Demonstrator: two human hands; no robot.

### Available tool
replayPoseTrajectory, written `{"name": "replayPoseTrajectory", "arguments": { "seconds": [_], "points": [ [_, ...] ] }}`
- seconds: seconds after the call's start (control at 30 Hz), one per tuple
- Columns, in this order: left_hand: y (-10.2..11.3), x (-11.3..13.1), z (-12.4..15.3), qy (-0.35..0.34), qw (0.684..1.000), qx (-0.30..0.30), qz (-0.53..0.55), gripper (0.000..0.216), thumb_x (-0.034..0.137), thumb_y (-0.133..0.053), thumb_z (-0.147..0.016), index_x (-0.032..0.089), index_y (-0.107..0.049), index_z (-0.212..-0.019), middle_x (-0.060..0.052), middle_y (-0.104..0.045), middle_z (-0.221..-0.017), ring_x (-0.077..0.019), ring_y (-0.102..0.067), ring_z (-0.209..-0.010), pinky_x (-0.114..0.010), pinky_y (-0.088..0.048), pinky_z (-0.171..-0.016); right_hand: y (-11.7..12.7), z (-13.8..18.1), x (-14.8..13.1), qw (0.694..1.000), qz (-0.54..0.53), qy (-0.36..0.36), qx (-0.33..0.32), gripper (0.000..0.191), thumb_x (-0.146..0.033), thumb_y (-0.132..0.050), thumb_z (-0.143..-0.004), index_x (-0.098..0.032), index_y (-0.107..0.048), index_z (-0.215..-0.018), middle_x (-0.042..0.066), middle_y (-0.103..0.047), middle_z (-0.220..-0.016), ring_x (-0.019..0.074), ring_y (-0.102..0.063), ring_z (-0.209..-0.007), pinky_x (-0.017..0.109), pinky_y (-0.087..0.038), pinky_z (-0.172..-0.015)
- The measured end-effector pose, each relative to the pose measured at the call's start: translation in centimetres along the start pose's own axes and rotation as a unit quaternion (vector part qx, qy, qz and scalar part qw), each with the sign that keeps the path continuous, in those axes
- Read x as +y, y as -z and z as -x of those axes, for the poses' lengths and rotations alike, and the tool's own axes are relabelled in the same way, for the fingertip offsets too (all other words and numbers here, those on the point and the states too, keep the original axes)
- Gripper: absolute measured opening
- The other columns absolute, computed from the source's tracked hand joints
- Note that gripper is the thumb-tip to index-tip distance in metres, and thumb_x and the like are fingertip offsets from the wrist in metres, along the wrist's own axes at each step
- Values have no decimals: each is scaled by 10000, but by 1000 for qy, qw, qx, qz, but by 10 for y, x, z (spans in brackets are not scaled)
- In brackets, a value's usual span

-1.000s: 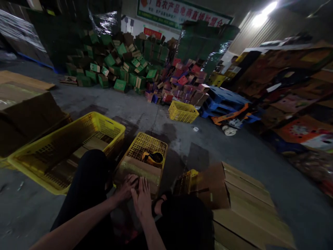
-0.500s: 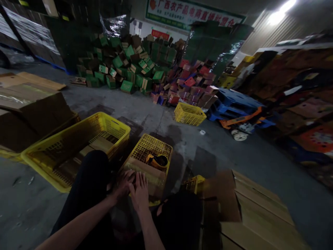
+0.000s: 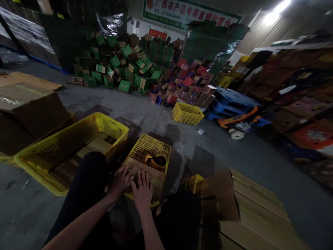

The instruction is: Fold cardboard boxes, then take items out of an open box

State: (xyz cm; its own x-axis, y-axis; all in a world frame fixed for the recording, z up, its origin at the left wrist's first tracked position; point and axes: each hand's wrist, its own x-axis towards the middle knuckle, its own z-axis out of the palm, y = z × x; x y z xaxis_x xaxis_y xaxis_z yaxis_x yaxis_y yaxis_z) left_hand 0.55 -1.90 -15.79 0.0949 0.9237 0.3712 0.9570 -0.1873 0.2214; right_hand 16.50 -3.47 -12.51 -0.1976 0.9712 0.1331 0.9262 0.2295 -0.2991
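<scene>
Apparently for steadiness, the carton (image 3: pixel 158 180) is pressed by left hand (image 3: pixel 121 181) and right hand (image 3: pixel 142 191), spread flat; the tape dispenser (image 3: pixel 156 161) is placed handy on the yellow crate (image 3: pixel 150 143).

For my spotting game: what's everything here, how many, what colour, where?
carton: one, brown, on middle crate
tape dispenser: one, yellow-black, on middle crate
crates: at least four, yellow, floor
big boxes: at least two, brown, left and right
small boxes: many, green and red, back
pallets: several, blue, back right
pallet truck: one, orange, beside pallets
signs: two, white and red, top
left hand, right hand: one each, bare, on carton
legs: two, dark clothing, bottom
</scene>
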Motion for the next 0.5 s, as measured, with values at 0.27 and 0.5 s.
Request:
{"name": "replayPoseTrajectory", "arguments": {
  "seconds": [0.27,0.5],
  "points": [
    [-16,-17,2,73,994,45,65,495,391,-427,-1004,241,-490,-1472,-125,-484,-1508,-318,-458,-1326,-492,-443,-1053,10,13,39,996,18,-80,28,666,-648,-292,-1001,-279,-348,-1552,77,-321,-1622,331,-244,-1515,602,-232,-1177],
    [-25,-22,2,75,990,66,104,562,393,-391,-1020,152,-380,-1528,-169,-570,-1418,-312,-537,-1266,-473,-447,-1060,17,18,63,992,-27,-123,26,792,-665,-250,-990,-121,-338,-1558,139,-289,-1631,307,-226,-1522,496,-312,-1176]
  ]
}}
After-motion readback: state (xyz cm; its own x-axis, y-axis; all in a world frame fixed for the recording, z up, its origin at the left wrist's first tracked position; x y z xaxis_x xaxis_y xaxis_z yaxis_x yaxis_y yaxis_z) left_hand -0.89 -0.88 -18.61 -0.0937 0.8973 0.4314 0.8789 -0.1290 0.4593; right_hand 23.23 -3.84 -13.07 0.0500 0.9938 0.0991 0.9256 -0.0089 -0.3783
